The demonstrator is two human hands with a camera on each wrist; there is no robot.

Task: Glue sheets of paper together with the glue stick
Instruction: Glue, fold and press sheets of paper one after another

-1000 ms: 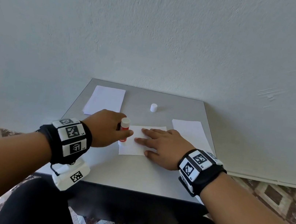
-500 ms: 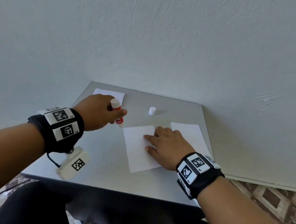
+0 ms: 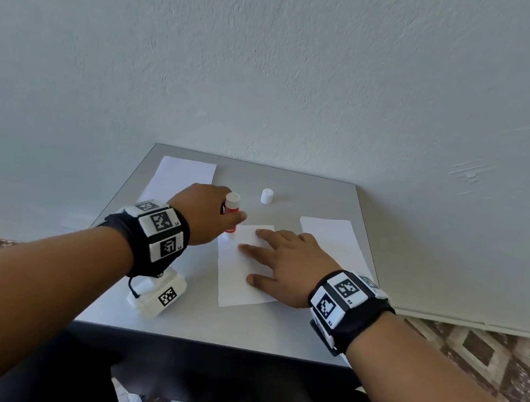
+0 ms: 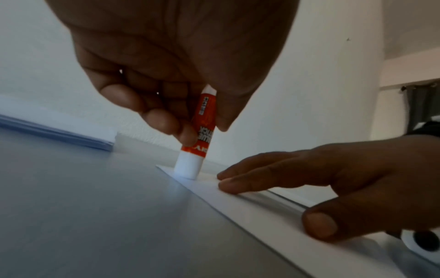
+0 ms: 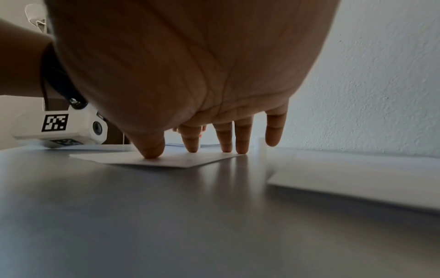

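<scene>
Left wrist view: left hand (image 4: 166, 62) fingers clamp glue stick (image 4: 200, 135) labelled "GLUE STICK"; right hand (image 4: 333, 180) fingers flat on sheet (image 4: 262, 210).

glue stick (image 5: 201, 134) hidden behind fingers (image 5: 191, 139)

A grey table (image 3: 237, 327) carries three white paper sheets and a small white cap (image 3: 266, 196).

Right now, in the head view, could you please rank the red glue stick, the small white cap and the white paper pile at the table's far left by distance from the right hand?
From the right hand, which presses flat on the middle sheet:
1. Red glue stick, just left of its fingertips, held upright by the left hand.
2. Small white cap, beyond, toward the wall.
3. White paper pile, far left corner.
</scene>
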